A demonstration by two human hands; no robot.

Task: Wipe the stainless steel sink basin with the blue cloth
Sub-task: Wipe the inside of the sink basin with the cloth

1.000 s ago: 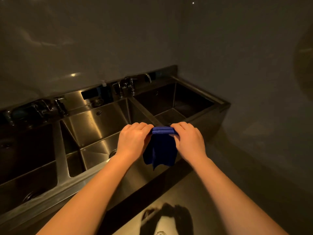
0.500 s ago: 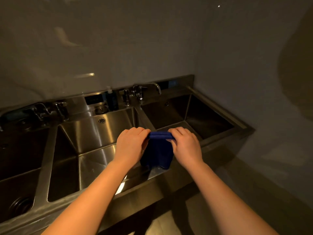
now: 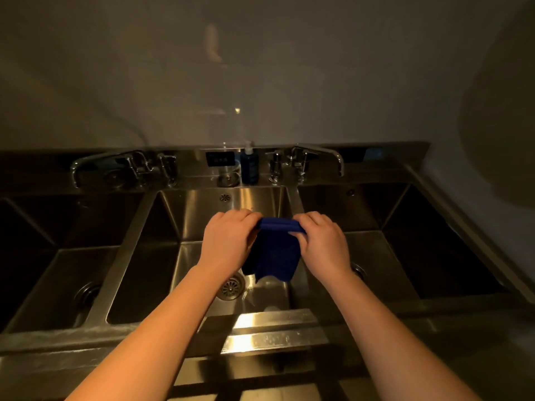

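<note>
Hands grip our blue cloth (image 3: 275, 253) above the middle sink basin (image 3: 202, 215). Left hand (image 3: 228, 241) and right hand (image 3: 324, 244) fingers clamp its folded top edge.

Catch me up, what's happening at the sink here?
A person stands at a three-basin steel sink, holding a blue cloth stretched between the left hand and right hand. Each hand pinches a top corner and the cloth hangs over the middle basin, above its drain. It does not appear to touch the steel, so wiping looks not yet begun. A blue soap bottle sits on the back ledge between the faucets.
</note>
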